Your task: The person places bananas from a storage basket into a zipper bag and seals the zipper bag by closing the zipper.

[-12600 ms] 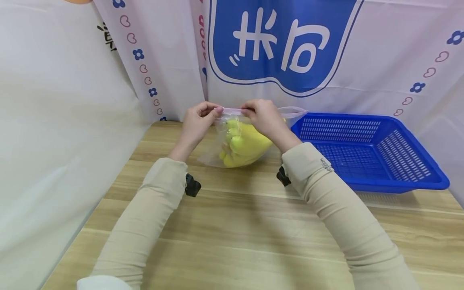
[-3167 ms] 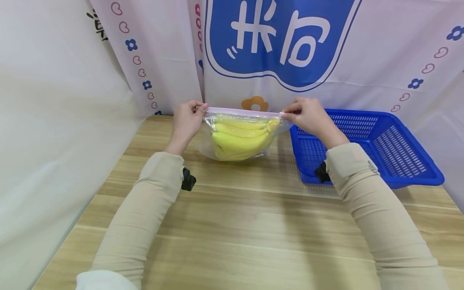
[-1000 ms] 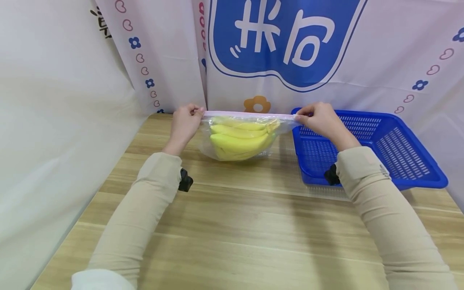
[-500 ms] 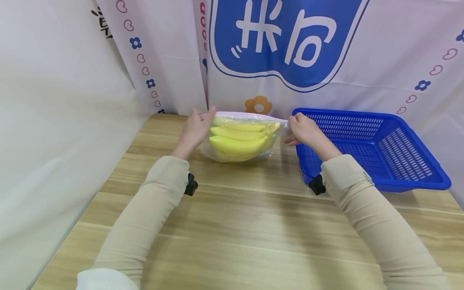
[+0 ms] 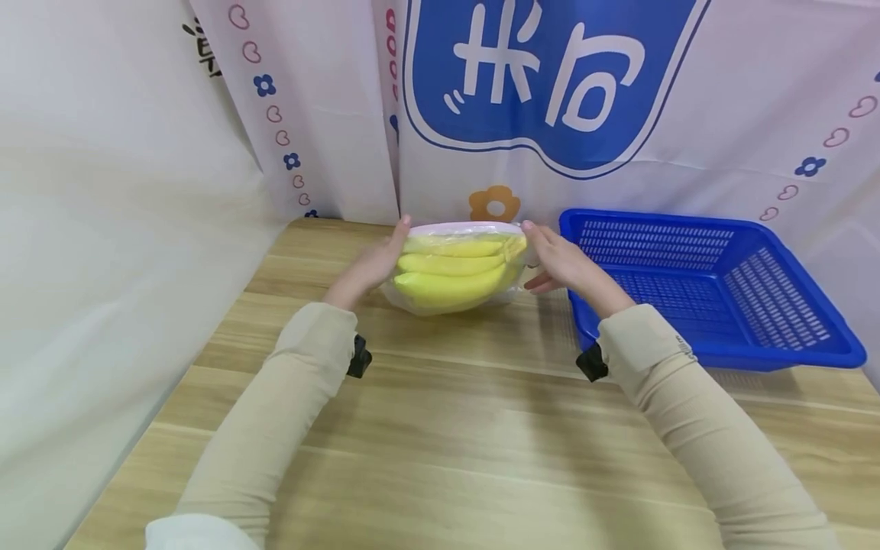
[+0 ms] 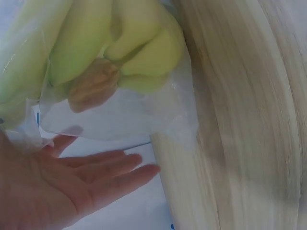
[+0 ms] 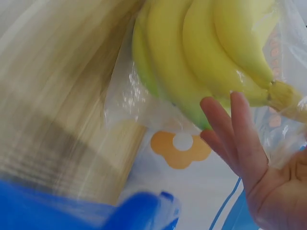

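Observation:
A clear zip bag with a pink top strip stands against the backdrop, a bunch of yellow bananas inside it. At its left end is my left hand, thumb up by the strip's corner. The left wrist view shows that hand's fingers extended beside the bag's plastic, below a brown patch among the bananas. My right hand is at the other end, thumb at the strip's right corner. In the right wrist view its straight fingers overlap the bagged bananas near their stem.
A blue perforated basket sits on the wooden table to the right, close beside my right hand. Behind the table hangs a white printed cloth, and a plain white sheet covers the left side.
Earlier both hands pinched the strip's ends and held it stretched. Since then they have moved inward and slightly down along the bag's ends, and their fingers have straightened.

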Action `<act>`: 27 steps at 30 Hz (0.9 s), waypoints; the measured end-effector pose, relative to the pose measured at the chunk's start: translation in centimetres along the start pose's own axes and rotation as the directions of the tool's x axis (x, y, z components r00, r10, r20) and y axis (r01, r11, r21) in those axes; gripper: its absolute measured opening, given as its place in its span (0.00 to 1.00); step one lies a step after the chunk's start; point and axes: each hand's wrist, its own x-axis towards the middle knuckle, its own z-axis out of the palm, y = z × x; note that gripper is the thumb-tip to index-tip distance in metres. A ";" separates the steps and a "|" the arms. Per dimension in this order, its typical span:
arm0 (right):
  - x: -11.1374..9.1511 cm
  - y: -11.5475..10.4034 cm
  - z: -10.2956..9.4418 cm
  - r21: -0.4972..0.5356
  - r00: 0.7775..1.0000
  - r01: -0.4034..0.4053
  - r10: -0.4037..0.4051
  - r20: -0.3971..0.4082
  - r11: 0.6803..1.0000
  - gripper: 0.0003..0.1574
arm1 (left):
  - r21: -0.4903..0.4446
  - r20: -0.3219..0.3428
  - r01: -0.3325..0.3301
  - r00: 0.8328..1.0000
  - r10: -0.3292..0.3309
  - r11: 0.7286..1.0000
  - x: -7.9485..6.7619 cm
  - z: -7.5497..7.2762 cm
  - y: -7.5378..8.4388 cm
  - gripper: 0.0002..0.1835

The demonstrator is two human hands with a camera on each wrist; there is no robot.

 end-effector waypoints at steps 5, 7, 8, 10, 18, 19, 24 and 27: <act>0.2 0.3 0.5 0.034 0.999 -0.012 0.011 0.053 0.999 0.52 | -0.119 0.074 0.039 0.997 -0.031 0.992 0.0 0.5 -0.4 0.53; 0.3 0.4 0.7 0.040 0.998 -0.015 0.013 0.062 0.999 0.53 | -0.182 0.088 0.039 0.996 -0.023 0.983 0.0 0.7 -0.5 0.54; 0.3 0.5 0.7 0.044 0.998 -0.017 0.014 0.066 0.999 0.53 | -0.212 0.089 0.033 0.996 -0.015 0.977 0.0 0.9 -0.6 0.54; 0.4 0.7 0.8 0.059 0.997 -0.012 0.008 0.073 0.998 0.52 | -0.265 0.089 0.018 0.996 0.006 0.964 0.1 1.2 -0.7 0.53; -0.1 0.7 1.7 0.396 0.993 -0.030 -0.017 0.116 0.918 0.37 | -0.343 0.114 -0.097 0.983 0.144 0.934 0.5 1.7 -1.1 0.38; -0.1 0.6 2.0 0.431 0.993 -0.035 -0.017 0.116 0.902 0.36 | -0.347 0.123 -0.106 0.980 0.157 0.932 0.6 1.7 -1.2 0.37; 0.1 0.8 3.4 0.461 0.993 -0.044 -0.012 0.117 0.886 0.38 | -0.377 0.125 -0.123 0.975 0.182 0.918 0.8 1.5 -2.0 0.34; 0.2 1.0 4.0 0.451 0.992 -0.046 -0.013 0.127 0.891 0.43 | -0.391 0.132 -0.112 0.975 0.176 0.913 0.8 1.5 -2.3 0.32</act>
